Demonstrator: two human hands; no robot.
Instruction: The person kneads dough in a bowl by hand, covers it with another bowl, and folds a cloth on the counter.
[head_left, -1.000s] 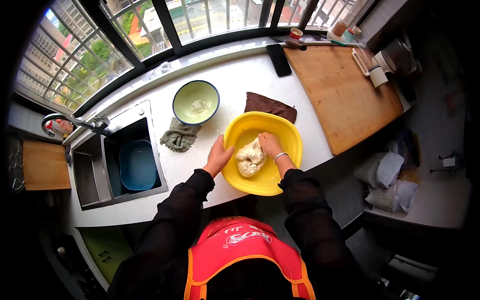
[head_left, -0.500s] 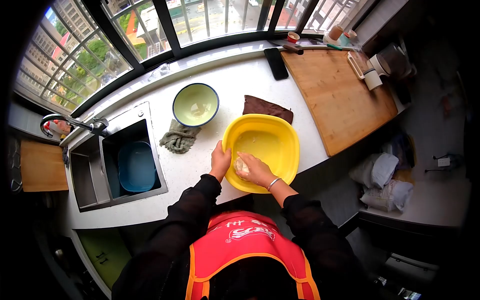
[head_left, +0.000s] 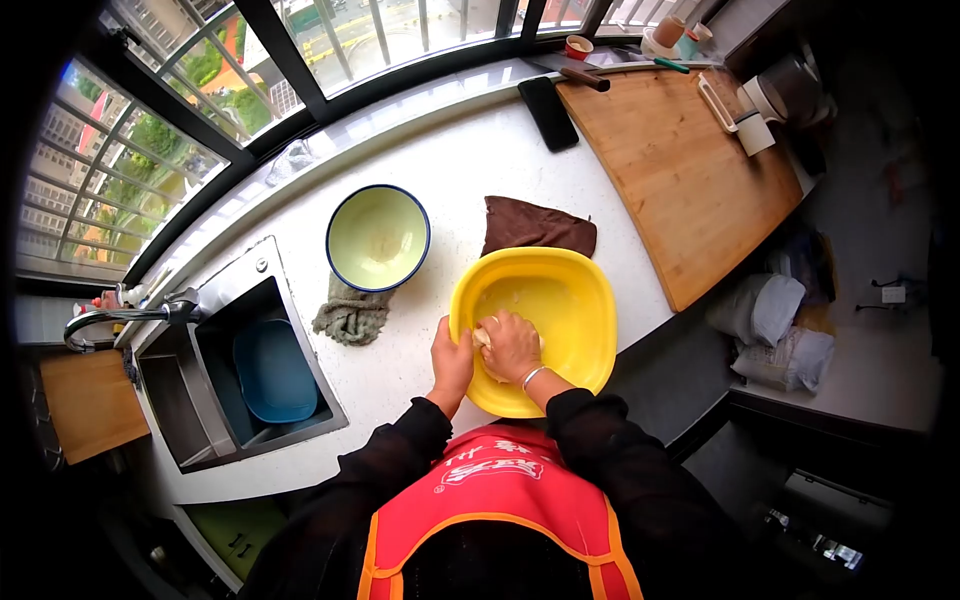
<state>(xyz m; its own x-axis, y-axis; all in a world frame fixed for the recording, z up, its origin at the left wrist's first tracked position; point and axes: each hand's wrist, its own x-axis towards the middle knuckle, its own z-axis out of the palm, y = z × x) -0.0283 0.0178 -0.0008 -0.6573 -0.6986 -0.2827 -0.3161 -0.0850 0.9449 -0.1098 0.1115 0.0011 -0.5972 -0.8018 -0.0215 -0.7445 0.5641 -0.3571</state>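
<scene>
A yellow basin [head_left: 585, 335] stands on the white counter in front of me. My left hand [head_left: 452, 362] grips its left rim, thumb toward the inside. Inside the basin, my right hand [head_left: 512, 348] is closed over a pale lump of dough [head_left: 483, 338], most of it hidden under the palm and fingers. A silver bracelet circles my right wrist. Behind the basin lies a folded brown cloth [head_left: 535, 225], partly covered by the rim. To the left are a green bowl with a dark blue rim [head_left: 378, 238] and a crumpled grey-green rag [head_left: 352, 315] against it.
A sink [head_left: 190, 400] holding a blue tub [head_left: 275, 372] is at the left. On the right lies a large wooden board [head_left: 680, 180], with a black phone [head_left: 548, 113] by its corner and a knife [head_left: 585, 78] at its back edge. Windows line the far side.
My right hand has turned and curled over the dough, pressing it inside the basin. The left hand stays on the rim. The whole view has shifted and tilted slightly.
</scene>
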